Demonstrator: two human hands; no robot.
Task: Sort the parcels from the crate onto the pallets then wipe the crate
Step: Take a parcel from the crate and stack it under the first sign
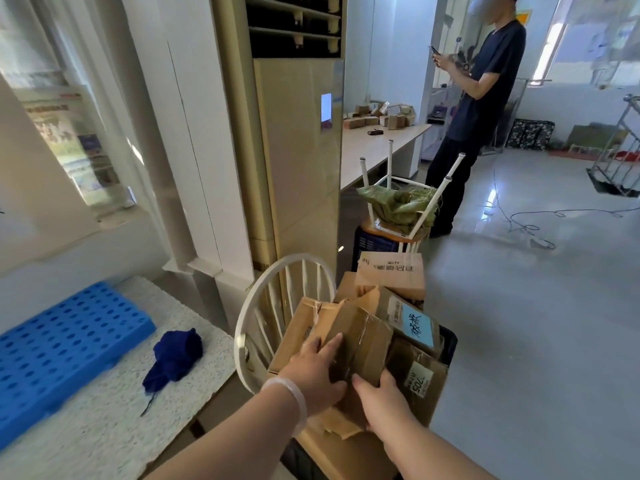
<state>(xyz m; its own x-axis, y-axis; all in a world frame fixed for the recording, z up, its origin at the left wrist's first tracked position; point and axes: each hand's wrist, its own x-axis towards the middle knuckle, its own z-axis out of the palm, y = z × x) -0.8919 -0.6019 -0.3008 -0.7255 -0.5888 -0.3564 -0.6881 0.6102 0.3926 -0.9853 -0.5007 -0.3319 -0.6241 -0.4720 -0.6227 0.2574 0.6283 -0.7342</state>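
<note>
Parcel: brown cardboard parcel, tilted, on top of the heap in the crate, between both hands.
Crate: black crate, mostly hidden by other parcels.
Left hand: left hand, fingers nearly straight, laid flat against the parcel's left face, pressing.
Right hand: right hand grips the parcel's near lower corner, thumb on top, the other digits hidden underneath.
Pallet: blue pallet on the speckled worktop, left of the crate, well apart from the hands.
Cloth: dark blue cloth on the worktop, just beside the pallet.
Chair: white chair between worktop and crate.
</note>
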